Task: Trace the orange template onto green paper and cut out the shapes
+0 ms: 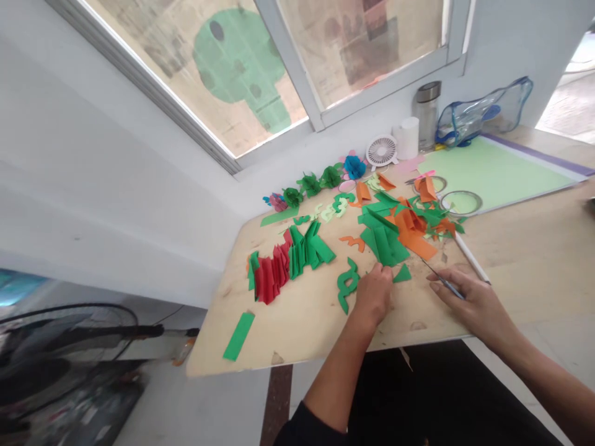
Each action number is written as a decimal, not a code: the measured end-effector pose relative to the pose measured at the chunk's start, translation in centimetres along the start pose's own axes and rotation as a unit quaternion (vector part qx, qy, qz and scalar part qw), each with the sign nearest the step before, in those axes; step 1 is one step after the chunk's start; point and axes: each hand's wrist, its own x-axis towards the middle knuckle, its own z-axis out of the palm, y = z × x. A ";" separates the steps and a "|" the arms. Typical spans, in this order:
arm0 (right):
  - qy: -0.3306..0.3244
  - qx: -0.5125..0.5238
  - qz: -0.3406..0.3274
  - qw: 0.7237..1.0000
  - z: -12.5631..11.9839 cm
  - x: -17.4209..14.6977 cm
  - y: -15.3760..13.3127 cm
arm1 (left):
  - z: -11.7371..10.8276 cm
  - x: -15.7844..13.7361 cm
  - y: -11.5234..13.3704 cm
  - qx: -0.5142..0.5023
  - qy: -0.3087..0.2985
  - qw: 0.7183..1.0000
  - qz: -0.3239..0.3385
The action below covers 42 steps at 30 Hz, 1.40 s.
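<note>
My right hand [469, 300] is closed in a pinch round a slim craft knife [449, 284], its thin dark tip pointing up and left over the tabletop. My left hand [375, 290] rests on the table with curled fingers; what lies under the fingertips is hidden. Just right of those fingers is a small green paper scrap [402, 273]. To their left lies a wavy green paper cutout [348, 285]. Beyond both hands is a pile of folded green paper [383, 243] and folded orange paper [411, 229].
Red pleated paper pieces [270, 277] and green ones [307, 251] stand at the left. Paper flowers [310, 184] line the back, near a small fan [382, 152] and a bottle [426, 118]. Tape rolls [478, 204] and a white pen [473, 259] lie right.
</note>
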 end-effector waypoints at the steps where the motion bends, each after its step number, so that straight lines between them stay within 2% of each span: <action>1: 0.001 0.010 0.017 1.000 -0.2 -0.2 -0.1 | 0.0 0.0 0.0 -0.006 -0.002 1.000 0.004; 6: 0.010 0.073 0.076 0.994 -1.7 -1.3 -0.5 | -0.3 -0.1 0.5 -0.073 0.015 0.997 0.013; 9: 0.028 0.102 0.090 0.990 -2.9 -1.8 -0.3 | -0.8 1.1 1.6 -0.147 0.040 0.988 0.015; 14: 0.056 0.101 0.104 0.988 -4.7 -2.7 0.5 | -1.7 6.4 5.5 -0.268 0.074 0.960 0.015; 18: 0.079 0.104 0.102 0.986 -5.3 -3.3 1.0 | -2.4 11.3 8.7 -0.298 0.105 0.949 0.012; 21: 0.095 0.101 0.104 0.985 -5.5 -3.6 1.3 | -3.0 12.7 9.8 -0.273 0.121 0.954 0.020; 23: 0.108 0.100 0.111 0.983 -5.8 -3.9 1.5 | -3.1 12.0 9.8 -0.233 0.125 0.964 0.035; 25: 0.110 0.112 0.130 0.979 -6.0 -4.1 1.8 | -2.9 10.2 9.2 -0.180 0.115 0.975 0.057; 27: 0.106 0.124 0.152 0.975 -6.2 -4.3 2.0 | -2.3 7.8 8.5 -0.122 0.077 0.985 0.094; 30: 0.093 0.122 0.160 0.975 -5.9 -4.4 2.2 | -0.8 4.9 7.5 -0.041 0.011 0.988 0.151; 32: 0.085 0.123 0.159 0.976 -5.6 -4.4 2.2 | 0.0 3.9 7.3 0.000 -0.001 0.986 0.166; 36: 0.076 0.139 0.170 0.973 -5.2 -4.4 2.7 | -0.1 4.7 8.2 0.038 0.008 0.986 0.164; 42: 0.103 0.109 0.192 0.970 -6.2 -5.0 2.9 | -3.2 7.6 10.1 0.057 0.024 0.984 0.167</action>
